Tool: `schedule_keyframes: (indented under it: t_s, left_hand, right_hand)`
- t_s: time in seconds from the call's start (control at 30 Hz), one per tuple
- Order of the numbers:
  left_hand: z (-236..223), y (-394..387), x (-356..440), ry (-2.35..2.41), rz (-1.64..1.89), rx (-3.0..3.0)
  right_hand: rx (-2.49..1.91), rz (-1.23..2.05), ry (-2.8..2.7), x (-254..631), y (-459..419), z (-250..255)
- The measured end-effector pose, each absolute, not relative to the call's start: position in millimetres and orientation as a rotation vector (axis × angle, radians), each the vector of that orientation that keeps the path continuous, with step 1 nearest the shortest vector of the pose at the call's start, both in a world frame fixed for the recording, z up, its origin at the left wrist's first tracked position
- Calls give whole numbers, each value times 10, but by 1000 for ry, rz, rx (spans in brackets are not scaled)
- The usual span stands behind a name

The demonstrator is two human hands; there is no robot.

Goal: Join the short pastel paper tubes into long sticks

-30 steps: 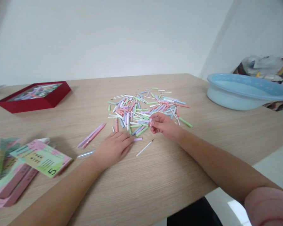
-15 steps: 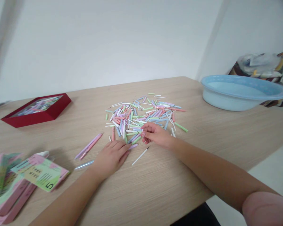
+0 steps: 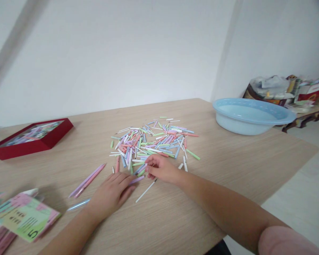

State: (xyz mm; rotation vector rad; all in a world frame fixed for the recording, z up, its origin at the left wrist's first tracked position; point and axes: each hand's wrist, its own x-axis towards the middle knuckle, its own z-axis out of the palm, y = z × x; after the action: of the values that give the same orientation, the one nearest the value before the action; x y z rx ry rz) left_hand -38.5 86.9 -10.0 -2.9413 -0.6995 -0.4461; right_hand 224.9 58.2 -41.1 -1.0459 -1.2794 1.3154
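Observation:
A loose pile of pastel pen parts lies in the middle of the table, with short tubes in pink, purple, blue, green and white and thin dark-tipped refills. My left hand lies palm down at the pile's near left edge, fingers stretched. A purple tube pokes out beside its fingertips; I cannot tell whether the hand grips it. My right hand is at the near edge of the pile with fingers curled in a pinch. What is between them is too small to make out. A white refill lies between my hands.
Left of my left hand lie a pink pen, a purple one and a blue one. Pastel boxes are at the near left. Behind them sits a red tray of pen parts. A blue basin stands at the right.
The view has tilted up and turned right, so the table things appear lower and further left. My right hand has shifted slightly towards me; my left hand looks still.

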Motion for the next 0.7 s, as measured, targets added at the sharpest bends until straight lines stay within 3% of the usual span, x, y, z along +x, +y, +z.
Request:
schedule_keyframes:
  t_s: [0.17,0.3,0.53,0.7]
  left_hand:
    - [73,988,-245,-895,-666,-2911]
    - [241,1310,360,-1093,-746,-3032]
    - [225,2160,1855,-971,-282,-3109]
    - [95,2462,2359,-922,-89,-3057]
  right_hand:
    - [-1133,1229,-1393,2260,602,-469]
    - [-1219,1093,-1637,2295,589,-503]
    - [-1280,976,-1777,2327,554,-470]
    - [-1304,948,-1823,2361,571,-415]
